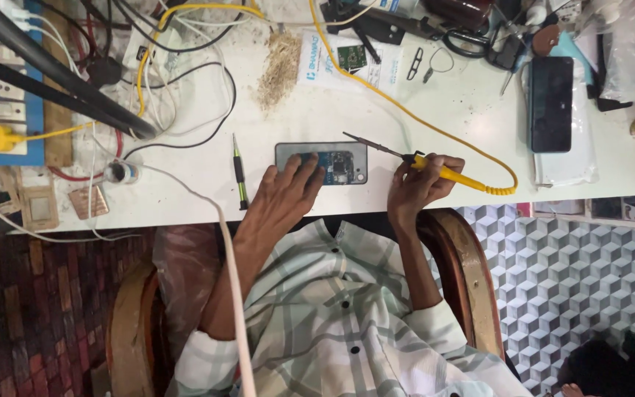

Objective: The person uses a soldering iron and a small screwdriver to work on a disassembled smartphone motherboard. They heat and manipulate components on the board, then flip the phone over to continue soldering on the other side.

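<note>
An opened phone (336,163) lies flat on the white workbench (317,110), its blue circuit board exposed. My left hand (284,192) rests on the phone's left part and holds it down. My right hand (419,184) grips a yellow-handled soldering iron (435,167). The iron's dark tip points up and left, ending just above the phone's upper right edge. A yellow cord runs from the iron across the bench.
A green-handled screwdriver (239,176) lies left of the phone. A black phone (551,103) on a white pad sits at the right. A blue switchboard (5,81), tangled wires, scissors (464,40) and a pile of sawdust-like scraps (281,70) crowd the back.
</note>
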